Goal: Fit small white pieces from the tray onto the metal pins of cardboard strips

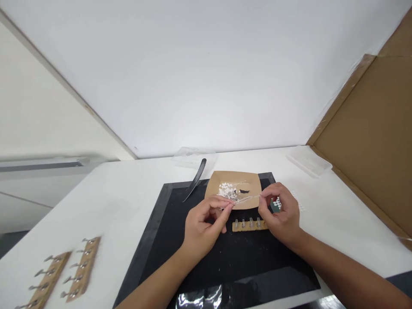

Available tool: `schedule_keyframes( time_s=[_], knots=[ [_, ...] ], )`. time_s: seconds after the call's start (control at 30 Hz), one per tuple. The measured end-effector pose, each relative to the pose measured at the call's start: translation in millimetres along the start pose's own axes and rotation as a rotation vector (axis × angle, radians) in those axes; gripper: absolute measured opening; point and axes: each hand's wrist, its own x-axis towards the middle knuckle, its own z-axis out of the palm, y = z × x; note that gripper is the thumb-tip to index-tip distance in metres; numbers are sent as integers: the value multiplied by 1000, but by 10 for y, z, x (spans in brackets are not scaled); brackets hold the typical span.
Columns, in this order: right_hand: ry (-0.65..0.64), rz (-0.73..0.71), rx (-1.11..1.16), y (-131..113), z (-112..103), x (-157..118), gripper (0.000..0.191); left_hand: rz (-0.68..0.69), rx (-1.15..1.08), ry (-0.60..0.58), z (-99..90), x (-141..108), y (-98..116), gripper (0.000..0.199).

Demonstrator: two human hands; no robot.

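Thin clear strips point(243, 200) stretch between my two hands above the near edge of a brown cardboard tray point(254, 178). My left hand point(207, 219) pinches their left end between thumb and fingertips. At the other end, my right hand point(280, 212) pinches the tip between thumb and forefinger. Small white round pieces point(227, 191) lie heaped in the tray beside a dark sliver point(244, 191). Just below the hands is a tan strip point(249, 225) bearing several small upright clear pieces; my right hand hides its right end. What exactly the clear strips are, I cannot make out.
A black mat point(231, 257) covers the middle of the white table point(135, 206). Black curved tweezers point(196, 180) lie left of the tray. Two strips with metal pieces point(84, 268) rest at left. A clear plastic lid point(309, 161) and cardboard wall point(370, 124) stand right.
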Motion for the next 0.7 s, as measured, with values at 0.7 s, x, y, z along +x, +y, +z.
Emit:
schedule_keyframes(
  time_s=[0.7],
  knots=[
    [-99, -53, -69, 13, 44, -2, 22, -60, -11, 34, 18, 14, 42, 9]
  ],
)
